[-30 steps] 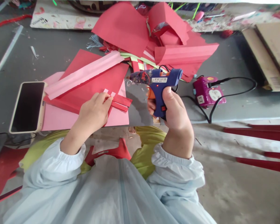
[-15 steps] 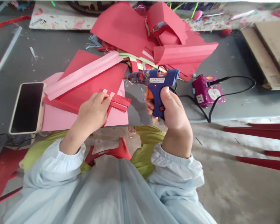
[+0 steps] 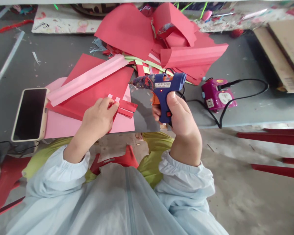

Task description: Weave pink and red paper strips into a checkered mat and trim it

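head view, looking down. grips the blue glue gun (image 3: 170, 85) in the right hand (image 3: 185, 130), fist clenched round the handle, thumb up its side, a fingertip just by the orange trigger. holds the gun upright over the near table edge with the glue-crusted nozzle (image 3: 142, 82) aimed left, probably so the hot tip sits clear of the surface yet close to the paper. presses the left hand (image 3: 98, 116) down on narrow red strips (image 3: 126, 107), fingertips pinning their near ends rather than closing round them, apparently to stop any sliding; 2 pale tabs (image 3: 114, 97) peek out at the fingertips. rests those strips on a pink sheet (image 3: 56, 125) at the table's near edge, partly over a larger red sheet (image 3: 98, 85) crossed by a folded pink band (image 3: 88, 78). parks a phone (image 3: 29, 114), screen dark, right against the pink sheet's left side. feeds the black cord (image 3: 250, 95) to a purple socket block (image 3: 218, 96) near the gun, with slack to spare. heaps red paper offcuts (image 3: 137, 29) farther back on the grey table (image 3: 63, 49), away from the hands; cardboard (image 3: 281, 52) at far right.
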### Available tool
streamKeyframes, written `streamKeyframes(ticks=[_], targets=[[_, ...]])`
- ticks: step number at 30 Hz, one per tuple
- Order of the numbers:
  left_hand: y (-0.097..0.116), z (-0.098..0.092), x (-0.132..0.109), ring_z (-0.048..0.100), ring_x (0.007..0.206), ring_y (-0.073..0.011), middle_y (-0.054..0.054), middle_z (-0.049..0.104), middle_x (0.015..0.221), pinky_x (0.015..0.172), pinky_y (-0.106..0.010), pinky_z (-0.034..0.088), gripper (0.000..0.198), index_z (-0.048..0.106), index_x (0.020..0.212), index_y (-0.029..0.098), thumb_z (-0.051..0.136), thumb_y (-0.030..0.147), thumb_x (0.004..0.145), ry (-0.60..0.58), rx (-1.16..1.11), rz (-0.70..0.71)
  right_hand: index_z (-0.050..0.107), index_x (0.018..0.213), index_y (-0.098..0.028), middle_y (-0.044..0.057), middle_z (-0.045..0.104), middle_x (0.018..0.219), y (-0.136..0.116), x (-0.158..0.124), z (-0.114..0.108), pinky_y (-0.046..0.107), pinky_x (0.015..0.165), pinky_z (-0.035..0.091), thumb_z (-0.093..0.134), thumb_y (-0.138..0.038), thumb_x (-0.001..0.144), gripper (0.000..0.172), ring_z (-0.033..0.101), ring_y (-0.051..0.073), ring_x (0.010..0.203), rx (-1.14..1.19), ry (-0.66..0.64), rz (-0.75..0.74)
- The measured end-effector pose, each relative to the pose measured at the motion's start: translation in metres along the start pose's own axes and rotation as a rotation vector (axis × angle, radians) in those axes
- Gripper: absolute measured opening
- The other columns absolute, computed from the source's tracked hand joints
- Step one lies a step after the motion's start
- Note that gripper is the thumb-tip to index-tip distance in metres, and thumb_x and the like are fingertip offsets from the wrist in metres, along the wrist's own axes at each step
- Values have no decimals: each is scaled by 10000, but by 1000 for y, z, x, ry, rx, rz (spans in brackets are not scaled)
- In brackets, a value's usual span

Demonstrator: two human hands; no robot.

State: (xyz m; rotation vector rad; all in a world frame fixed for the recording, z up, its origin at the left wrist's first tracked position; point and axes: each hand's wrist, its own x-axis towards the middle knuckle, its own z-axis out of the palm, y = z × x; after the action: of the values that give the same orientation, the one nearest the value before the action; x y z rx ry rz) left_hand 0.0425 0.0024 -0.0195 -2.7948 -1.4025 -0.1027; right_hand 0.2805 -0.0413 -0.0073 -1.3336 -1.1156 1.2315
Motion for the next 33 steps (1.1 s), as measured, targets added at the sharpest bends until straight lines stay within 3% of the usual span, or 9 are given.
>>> streamKeyframes(ticks=[9,18,24,33], targets=[[0,3,-1,623,1086,-271,-133,646,1220,572,-286,433,389,640,1250,239,376,198,968,25,56,32,547,817,-238,-8,511,621,-1,0,-1,280,425,385,490,-828,809,593,507,134,509,13,-17,20],[-3,2,-2,636,1088,-267,-146,686,1211,737,-348,570,375,605,1251,146,403,132,936,143,1,54,513,779,-243,-11,504,614,-2,0,0,276,409,376,517,-810,809,568,502,130,501,-6,-12,19],[-2,3,-1,629,1116,-280,-140,683,1176,656,-326,546,343,646,1155,167,451,90,884,109,-3,41,521,788,-243,-14,494,613,1,1,1,271,413,381,500,-785,841,546,495,129,503,-5,-25,11],[0,1,-1,620,1136,-273,-132,673,1232,580,-294,475,425,631,1225,169,434,73,861,63,32,26,560,806,-240,-6,494,617,0,1,3,279,432,404,478,-812,829,579,490,135,518,-3,-27,10]])
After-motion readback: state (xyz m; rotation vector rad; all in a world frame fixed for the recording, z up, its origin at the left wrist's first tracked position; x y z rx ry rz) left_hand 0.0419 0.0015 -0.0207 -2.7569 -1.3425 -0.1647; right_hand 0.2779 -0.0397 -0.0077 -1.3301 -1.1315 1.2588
